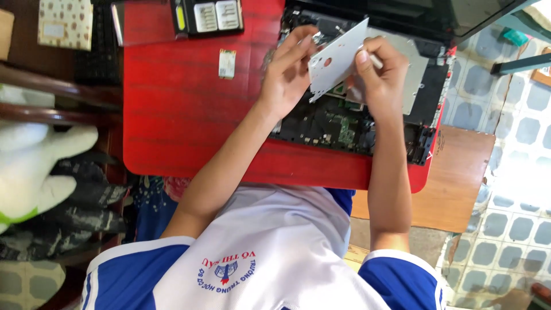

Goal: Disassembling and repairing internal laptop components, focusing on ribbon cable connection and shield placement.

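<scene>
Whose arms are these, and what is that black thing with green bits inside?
There is no machine here. A person wears a camera on the head, and it looks down, so this one picture shows their own shirt, arms and hands. The left hand and the right hand together hold up a thin grey plate with holes in it. Under it lies an opened laptop; the green bits are its boards. It rests on a red table. A small card and a black parts case lie there too.
</scene>
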